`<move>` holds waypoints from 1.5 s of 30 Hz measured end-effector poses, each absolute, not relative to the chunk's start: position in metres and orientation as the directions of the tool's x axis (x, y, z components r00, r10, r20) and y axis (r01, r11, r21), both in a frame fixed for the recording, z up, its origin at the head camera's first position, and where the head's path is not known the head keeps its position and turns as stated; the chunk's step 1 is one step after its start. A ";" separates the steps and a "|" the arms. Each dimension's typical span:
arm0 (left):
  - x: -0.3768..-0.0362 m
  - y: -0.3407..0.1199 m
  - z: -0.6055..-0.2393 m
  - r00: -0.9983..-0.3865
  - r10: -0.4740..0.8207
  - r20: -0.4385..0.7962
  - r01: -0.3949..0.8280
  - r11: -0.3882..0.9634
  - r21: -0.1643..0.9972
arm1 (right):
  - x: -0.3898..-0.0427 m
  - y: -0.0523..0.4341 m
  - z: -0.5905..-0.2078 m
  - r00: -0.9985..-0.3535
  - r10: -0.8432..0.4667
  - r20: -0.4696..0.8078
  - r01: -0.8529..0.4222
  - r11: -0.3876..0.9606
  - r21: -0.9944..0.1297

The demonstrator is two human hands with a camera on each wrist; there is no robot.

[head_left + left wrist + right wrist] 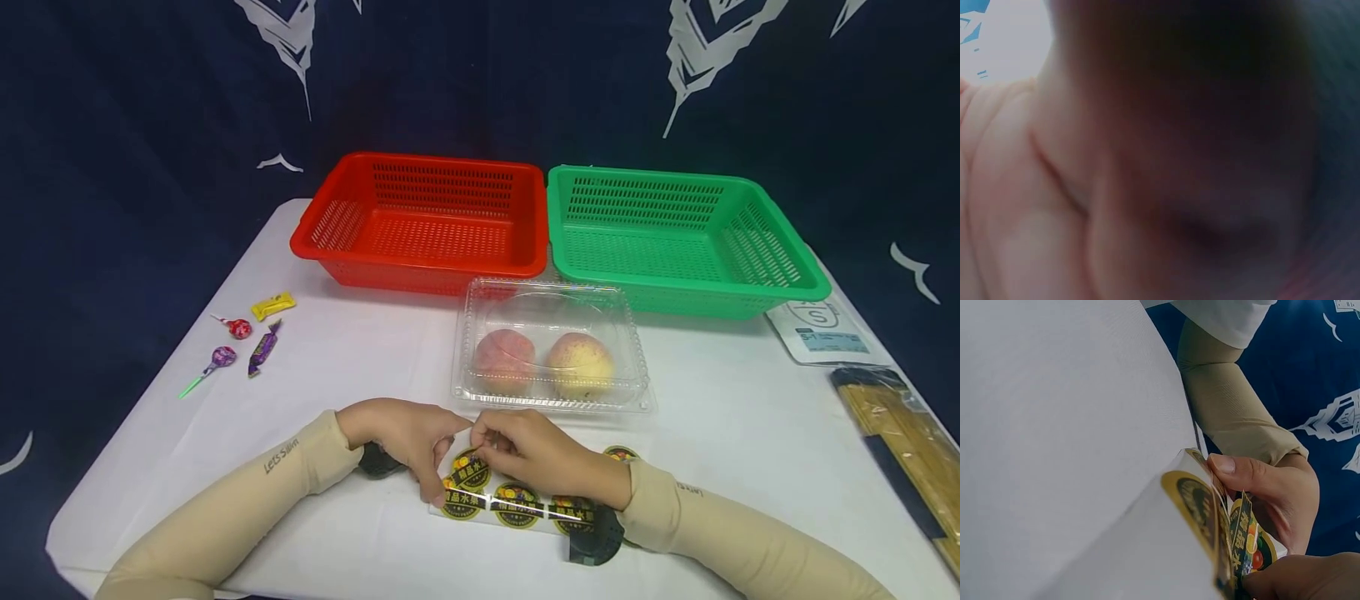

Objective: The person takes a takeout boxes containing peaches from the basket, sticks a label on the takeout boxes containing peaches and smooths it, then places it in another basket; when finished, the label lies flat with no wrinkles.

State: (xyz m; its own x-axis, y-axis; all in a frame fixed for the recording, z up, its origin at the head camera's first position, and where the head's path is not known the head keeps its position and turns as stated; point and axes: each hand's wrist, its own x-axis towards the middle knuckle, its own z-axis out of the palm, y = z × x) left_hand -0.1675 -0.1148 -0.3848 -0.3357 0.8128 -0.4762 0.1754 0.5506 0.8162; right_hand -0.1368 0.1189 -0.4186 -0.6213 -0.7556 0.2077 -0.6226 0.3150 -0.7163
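A sheet of round black-and-gold fruit stickers (486, 522) lies near the table's front. My left hand (408, 433) grips its left edge, the thumb (1225, 464) pressed on top in the right wrist view. With thumb and forefinger my right hand (536, 450) pinches a sticker (472, 470) at the sheet's upper left corner. That sticker (1244, 534) stands partly raised from the backing in the right wrist view. Just behind the hands sits a clear plastic clamshell box (555, 312), lid down, with two peaches (504, 362) inside. Blurred skin fills most of the left wrist view.
A red basket (420, 271) and a green basket (675, 292) stand side by side at the back. Wrapped candies (264, 348) and lollipops (222, 357) lie at left. At right are a white packet (828, 333) and a plastic-wrapped wooden item (900, 442).
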 end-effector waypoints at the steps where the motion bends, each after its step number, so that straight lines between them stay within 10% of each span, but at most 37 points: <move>1: -0.168 -0.115 -0.385 -0.334 0.813 -0.477 0.171 0.549 0.818 | -0.137 0.119 -0.419 -0.624 -0.754 0.206 -0.619 0.316 -0.719; 17: -0.169 -0.117 -0.387 -0.282 0.839 -0.465 0.091 0.506 0.857 | -0.132 0.120 -0.420 -0.651 -0.725 0.224 -0.586 0.293 -0.755; 45: -0.190 -0.150 -0.371 -0.631 0.683 -0.366 0.176 0.586 0.791 | -0.132 0.135 -0.384 -0.603 -0.790 0.108 -0.448 0.224 -0.865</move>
